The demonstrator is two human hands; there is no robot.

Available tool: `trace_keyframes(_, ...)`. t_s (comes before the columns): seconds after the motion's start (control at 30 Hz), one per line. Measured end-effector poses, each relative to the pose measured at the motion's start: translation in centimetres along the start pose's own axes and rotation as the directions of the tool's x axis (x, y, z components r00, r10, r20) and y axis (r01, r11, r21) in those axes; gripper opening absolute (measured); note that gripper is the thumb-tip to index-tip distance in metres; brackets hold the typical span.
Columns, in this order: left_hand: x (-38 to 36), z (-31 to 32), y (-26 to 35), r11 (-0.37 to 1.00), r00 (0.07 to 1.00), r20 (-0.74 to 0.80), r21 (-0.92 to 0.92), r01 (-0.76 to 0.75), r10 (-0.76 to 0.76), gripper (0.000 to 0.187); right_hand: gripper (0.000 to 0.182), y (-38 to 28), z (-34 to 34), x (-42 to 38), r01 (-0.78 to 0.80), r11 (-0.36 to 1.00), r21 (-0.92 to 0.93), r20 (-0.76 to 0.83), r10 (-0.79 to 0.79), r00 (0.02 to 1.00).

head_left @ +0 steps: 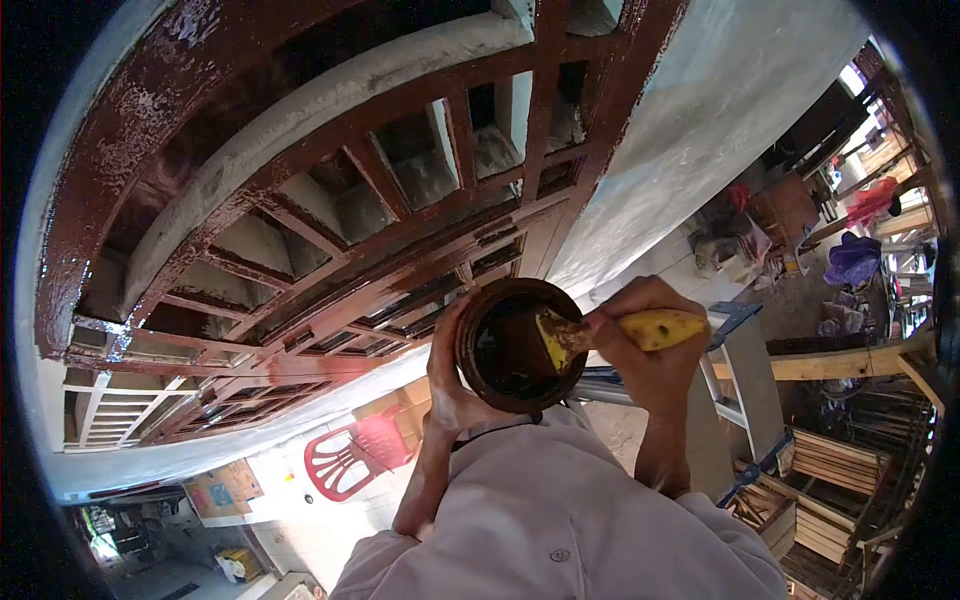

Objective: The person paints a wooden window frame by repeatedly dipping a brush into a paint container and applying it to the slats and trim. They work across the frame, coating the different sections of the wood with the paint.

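Note:
My left hand [452,375] is wrapped round the side of a paint can [467,352] with dark brown paint inside and smeared over its rim. In my right hand [645,350] is a paintbrush [660,328] with a yellow, paint-stained handle. Its head dips into the can's mouth, against the right inner side; the bristle tips are hard to make out in the dark paint. Above and to the left stands a slatted wooden window frame [400,220], coated in glossy reddish-brown paint, with greyish unpainted-looking parts between some bars.
A stepladder [745,385] stands on the right. Below are a red plastic chair [365,455] and a cardboard sheet [222,492] on the tiled floor. A pale wall [710,120] borders the frame. Stacked wooden crates [825,490] and clutter lie at the far right.

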State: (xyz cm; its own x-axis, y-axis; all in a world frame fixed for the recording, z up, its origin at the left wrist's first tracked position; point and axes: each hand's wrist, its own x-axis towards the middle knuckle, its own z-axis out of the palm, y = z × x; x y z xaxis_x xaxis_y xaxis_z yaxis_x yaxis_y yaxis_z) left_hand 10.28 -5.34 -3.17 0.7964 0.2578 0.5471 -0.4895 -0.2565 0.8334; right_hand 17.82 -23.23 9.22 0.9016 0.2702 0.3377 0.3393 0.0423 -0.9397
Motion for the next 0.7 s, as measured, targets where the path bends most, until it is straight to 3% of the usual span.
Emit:
trace_keyframes(0.03,0.0,-0.1,0.0,0.999,1.0,0.005,0.043,-0.028,0.028,0.124,0.01,0.1,0.0,0.1,0.02,0.998,-0.051,0.051,-0.018,0.999)
trace_keyframes(0.1,-0.8,-0.1,-1.3,0.989,0.99,-0.011,-0.024,0.143,-0.143,0.123,0.01,0.0,0.1,0.3,0.064,0.996,-0.064,0.039,-0.062,0.997)
trace_keyframes(0.17,-1.3,0.0,-1.6,0.981,0.981,-0.008,-0.035,0.192,-0.192,0.123,0.01,0.1,0.2,0.3,0.078,0.992,-0.101,0.067,-0.071,0.995)
trace_keyframes(0.23,-1.0,0.0,-1.3,0.992,0.992,0.005,-0.002,0.124,-0.124,0.122,0.01,0.3,0.0,0.6,0.073,0.984,-0.162,0.129,-0.052,0.99)
trace_keyframes(0.33,-0.8,0.2,-1.4,0.998,0.998,0.009,0.001,0.06,-0.06,0.123,0.01,-0.3,0.2,0.3,-0.019,0.998,-0.067,0.039,0.022,0.999)
trace_keyframes(0.43,-0.4,1.0,-0.6,0.986,0.996,0.004,-0.143,0.091,-0.091,0.097,0.011,-1.2,-0.3,0.4,-0.116,0.982,0.148,-0.092,0.13,0.987)
trace_keyframes(0.53,0.0,1.3,-1.1,0.985,0.995,0.012,-0.145,0.095,-0.095,0.106,0.011,-0.8,-1.3,0.5,-0.05,0.988,0.145,-0.248,0.085,0.965)
trace_keyframes(0.7,1.0,2.0,-1.2,0.986,0.997,0.032,-0.153,0.074,-0.07,0.108,0.014,-1.0,-2.5,0.6,-0.122,0.953,0.276,-0.446,0.239,0.863)
